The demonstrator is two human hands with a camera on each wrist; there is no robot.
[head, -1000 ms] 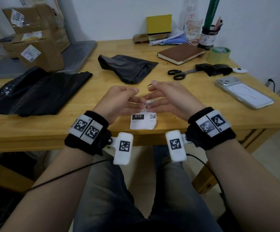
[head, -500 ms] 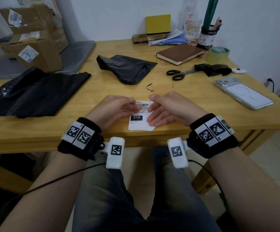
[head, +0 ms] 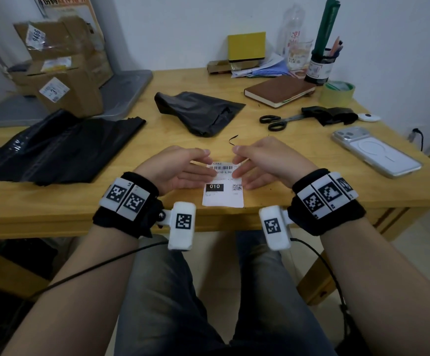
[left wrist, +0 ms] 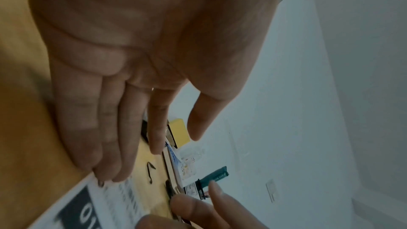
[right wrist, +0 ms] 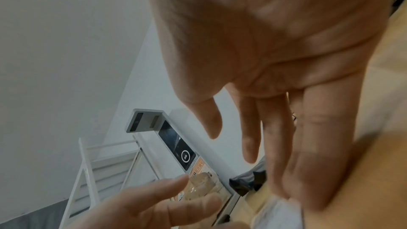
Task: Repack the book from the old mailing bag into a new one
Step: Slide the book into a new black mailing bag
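A white shipping label [head: 222, 194] lies flat near the table's front edge. My left hand [head: 180, 168] and right hand [head: 265, 161] flank it with straight fingers, and their fingertips rest on its upper part. In the left wrist view my left fingertips [left wrist: 105, 177] touch the label [left wrist: 88, 206]. In the right wrist view my right fingers [right wrist: 308, 163] lie at the label's [right wrist: 279, 215] edge. The brown book [head: 279, 91] lies at the back right, out of any bag. The opened dark grey mailing bag [head: 198, 111] lies in the middle, and a stack of black bags [head: 60, 147] at the left.
Scissors [head: 279, 121], a black plastic scrap [head: 329, 115], a tape roll [head: 337, 93] and a phone [head: 376, 151] lie on the right. Cardboard boxes [head: 60, 73] on a grey tray [head: 124, 93] stand at the back left. A pen pot [head: 320, 68] and bottle stand by the wall.
My hands came down from above the label onto it, then slid slightly apart; the fingers are now straight, so the barcode between them shows.
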